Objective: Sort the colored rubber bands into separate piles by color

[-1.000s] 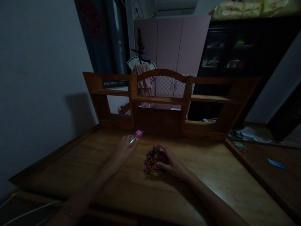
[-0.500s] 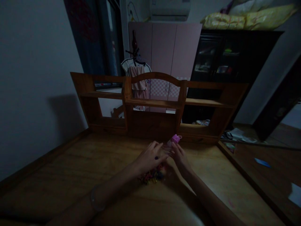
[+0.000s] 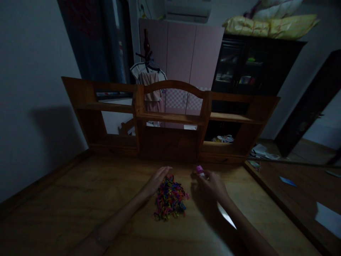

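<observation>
A heap of small coloured rubber bands [image 3: 169, 197] lies on the wooden desk [image 3: 80, 199] in front of me. My left hand [image 3: 156, 179] lies flat with fingers stretched out, touching the heap's upper left edge. To the right of the heap my right hand [image 3: 212, 185] is closed round a small clear bottle with a pink cap [image 3: 199, 170]; only the cap end shows above the fingers.
A wooden shelf unit [image 3: 170, 121] stands along the desk's back edge. Behind it are a pink wardrobe [image 3: 183, 53], hanging clothes [image 3: 149, 81] and a dark glass cabinet [image 3: 247, 67]. Papers [image 3: 326, 217] lie on the floor at the right.
The pink-capped bottle passed from my left hand to my right, which drew it to the right of the heap. My left hand came down flat beside the bands.
</observation>
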The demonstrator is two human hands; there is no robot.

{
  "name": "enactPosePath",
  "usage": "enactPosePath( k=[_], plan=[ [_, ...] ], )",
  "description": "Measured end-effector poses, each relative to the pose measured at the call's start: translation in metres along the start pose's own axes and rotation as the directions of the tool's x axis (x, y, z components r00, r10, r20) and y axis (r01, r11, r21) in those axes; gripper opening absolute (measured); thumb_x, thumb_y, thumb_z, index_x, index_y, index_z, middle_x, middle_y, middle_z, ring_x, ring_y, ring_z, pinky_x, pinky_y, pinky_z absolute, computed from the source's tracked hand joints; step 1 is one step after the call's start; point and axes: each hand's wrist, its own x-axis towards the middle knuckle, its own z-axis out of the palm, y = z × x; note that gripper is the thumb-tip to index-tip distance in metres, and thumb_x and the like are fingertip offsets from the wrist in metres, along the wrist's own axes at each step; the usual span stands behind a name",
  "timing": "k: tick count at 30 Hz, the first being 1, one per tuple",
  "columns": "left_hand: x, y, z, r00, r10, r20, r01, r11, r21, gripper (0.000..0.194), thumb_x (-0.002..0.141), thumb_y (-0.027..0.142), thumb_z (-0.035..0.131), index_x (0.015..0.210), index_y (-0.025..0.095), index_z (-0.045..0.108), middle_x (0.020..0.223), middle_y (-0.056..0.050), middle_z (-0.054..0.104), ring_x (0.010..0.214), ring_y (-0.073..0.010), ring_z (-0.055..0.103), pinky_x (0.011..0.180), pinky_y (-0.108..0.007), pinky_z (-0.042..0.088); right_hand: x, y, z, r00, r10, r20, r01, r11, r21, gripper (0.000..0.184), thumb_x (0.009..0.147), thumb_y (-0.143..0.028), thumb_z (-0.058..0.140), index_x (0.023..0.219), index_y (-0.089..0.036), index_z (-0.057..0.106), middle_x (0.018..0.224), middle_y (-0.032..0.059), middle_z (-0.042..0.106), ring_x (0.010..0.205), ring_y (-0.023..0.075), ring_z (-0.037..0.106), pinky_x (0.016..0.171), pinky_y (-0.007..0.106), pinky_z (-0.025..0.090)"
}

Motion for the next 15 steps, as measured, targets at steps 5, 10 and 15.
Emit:
enactPosePath(
  k=[5,10,15],
  plan=[
    [-0.002,-0.008,0.006,0.994,-0.044,0.096,0.051,0.996,-0.068,0.049,0.092,0.055,0.038,0.120,0.023,0.064,0.130,-0.006,0.058,0.125,-0.0241,0.048,0.113,-0.039,0.027,0.003,0.004,0.002,0.999,-0.015,0.038,0.013,0.998,0.058,0.049,0.089,-0.059,0.044,0.091,-0.020,0.073,0.079,0.0097,0.071,0.073,0.0239,0.066,0.059,0.028,0.041],
    [-0.011,0.002,0.012,0.978,-0.100,0.185,0.137,0.971,-0.195,0.051,0.091,0.057,0.039,0.116,0.021,0.066,0.124,-0.006,0.063,0.119,-0.0247,0.054,0.109,-0.038,0.033,0.004,0.006,0.002,0.999,-0.019,-0.035,0.022,0.998,0.064,0.057,0.087,-0.067,0.040,0.089,-0.018,0.071,0.083,0.0111,0.068,0.076,0.0249,0.064,0.063,0.030,0.044],
    [-0.023,0.017,0.026,0.963,-0.120,0.241,0.183,0.949,-0.256,0.051,0.090,0.058,0.041,0.113,0.022,0.068,0.122,-0.004,0.065,0.118,-0.0257,0.055,0.109,-0.038,0.033,-0.005,-0.011,0.000,0.943,-0.220,-0.249,0.257,0.958,0.129,0.044,0.091,-0.056,0.045,0.101,-0.020,0.068,0.103,0.0126,0.062,0.097,0.0273,0.057,0.087,0.039,0.045]
  ],
)
